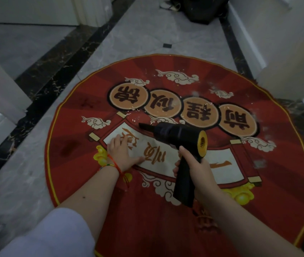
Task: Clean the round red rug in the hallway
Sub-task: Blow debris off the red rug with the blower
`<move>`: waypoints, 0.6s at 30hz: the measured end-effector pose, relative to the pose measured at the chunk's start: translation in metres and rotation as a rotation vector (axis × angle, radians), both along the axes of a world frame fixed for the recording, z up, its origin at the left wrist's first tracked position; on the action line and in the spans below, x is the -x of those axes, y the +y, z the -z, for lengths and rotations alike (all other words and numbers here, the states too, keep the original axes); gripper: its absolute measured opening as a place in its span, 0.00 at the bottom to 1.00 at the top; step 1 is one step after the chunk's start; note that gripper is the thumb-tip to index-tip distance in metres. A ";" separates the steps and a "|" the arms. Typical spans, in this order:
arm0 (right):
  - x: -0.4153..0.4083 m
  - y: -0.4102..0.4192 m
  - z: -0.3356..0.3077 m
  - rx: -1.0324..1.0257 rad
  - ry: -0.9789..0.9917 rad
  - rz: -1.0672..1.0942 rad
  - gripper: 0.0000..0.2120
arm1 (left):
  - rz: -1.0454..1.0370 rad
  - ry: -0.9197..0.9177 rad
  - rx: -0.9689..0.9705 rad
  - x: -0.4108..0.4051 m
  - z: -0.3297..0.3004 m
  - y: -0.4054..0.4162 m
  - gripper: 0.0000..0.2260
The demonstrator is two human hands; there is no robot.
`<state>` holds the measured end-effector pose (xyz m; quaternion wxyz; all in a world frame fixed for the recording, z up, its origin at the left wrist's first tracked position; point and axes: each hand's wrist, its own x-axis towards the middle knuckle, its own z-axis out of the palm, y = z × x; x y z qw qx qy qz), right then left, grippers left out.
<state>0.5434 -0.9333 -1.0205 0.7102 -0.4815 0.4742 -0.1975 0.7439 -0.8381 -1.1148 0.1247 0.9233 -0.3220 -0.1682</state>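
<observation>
On rug (84, 127), left hand (122, 152) flat, right hand (196, 168) gripping vacuum (177, 134)

I noted a grey marble-tiled floor (143, 38) edged by a black veined border strip (54, 71), white walls (269, 34) on both sides, and a dark bag (203, 10) at the hallway's far end. Lighting was dim.

Black bag (201, 10) and shoe (167, 4) down hallway.

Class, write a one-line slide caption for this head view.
Right hand aims a black handheld vacuum at white debris while the left hand presses the round red rug.
</observation>
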 end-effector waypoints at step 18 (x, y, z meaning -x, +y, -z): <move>-0.024 -0.008 0.005 0.035 -0.012 -0.067 0.11 | -0.027 0.030 -0.035 -0.006 0.004 -0.010 0.52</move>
